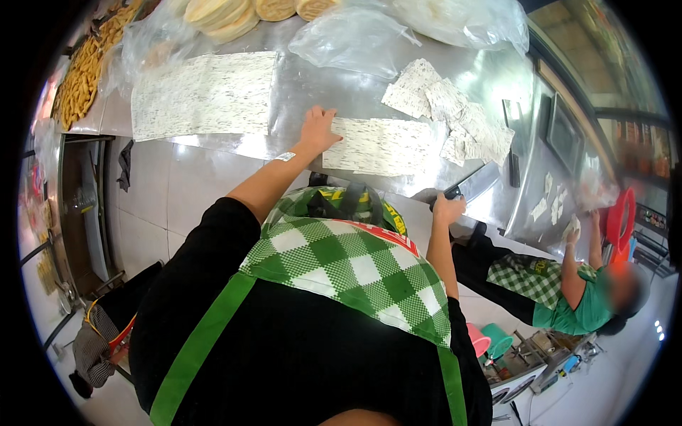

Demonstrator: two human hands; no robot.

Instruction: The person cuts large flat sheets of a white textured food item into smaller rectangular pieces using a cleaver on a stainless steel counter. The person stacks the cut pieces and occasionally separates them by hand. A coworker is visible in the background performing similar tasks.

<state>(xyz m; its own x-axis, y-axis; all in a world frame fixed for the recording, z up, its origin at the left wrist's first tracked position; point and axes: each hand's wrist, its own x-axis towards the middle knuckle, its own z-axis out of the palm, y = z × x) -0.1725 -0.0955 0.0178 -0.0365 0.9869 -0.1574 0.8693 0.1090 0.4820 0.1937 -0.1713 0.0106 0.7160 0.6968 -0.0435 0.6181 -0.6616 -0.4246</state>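
Observation:
My left hand (318,130) rests at the left end of a flat, speckled white food sheet (381,146) on the metal worktable (319,88). Its thumb is spread from the fingers and it holds nothing. My right hand (449,209) is wrapped around the black handle of a cleaver (482,186), whose broad blade points right along the table's front edge. Whether the blade touches the tabletop, I cannot tell. Several cut speckled pieces (453,114) overlap in a pile to the right of the sheet. A larger speckled sheet (205,96) lies flat to the left.
Clear plastic bags (354,40) and stacked round flatbreads (221,16) line the far side. Yellow food sticks (85,85) heap at the far left. To the right, a co-worker (573,298) stands near small pieces (554,202) and a red basket (620,218). Another person (98,346) is behind left.

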